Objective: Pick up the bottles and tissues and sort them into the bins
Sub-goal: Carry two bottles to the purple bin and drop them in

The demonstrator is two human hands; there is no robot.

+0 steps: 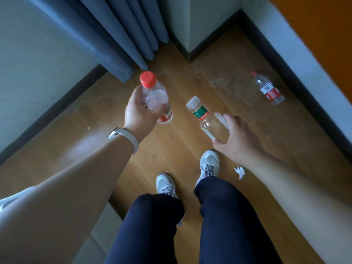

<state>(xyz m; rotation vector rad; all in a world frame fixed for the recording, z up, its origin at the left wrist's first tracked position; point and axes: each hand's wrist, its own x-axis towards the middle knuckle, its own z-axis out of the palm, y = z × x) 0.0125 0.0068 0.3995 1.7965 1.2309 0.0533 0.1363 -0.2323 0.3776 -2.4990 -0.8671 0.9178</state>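
- Head view: your left hand was wrapped round the red-capped bottle, cap up, ahead and left of your right shoe.
- Your right hand gripped the green-label bottle by its lower body, thumb on the near side and fingers on the far side. The cap tipped away and left, straight ahead of the shoe.
- The floor bottle lay on its side well ahead and right of the shoe, close to the dark baseboard.
  - Its long axis ran roughly along that baseboard, red cap at the far end.
  - It sat ahead and right of your right-hand fingers, so that hand was the nearer one.
- The tissue lay crumpled just right of the shoe, beside your right forearm.
- Count: three bottles (two held, one down) and one tissue. No bins were in view.
- Judgement: with both hands full, you likely needed the bins before the next pick.
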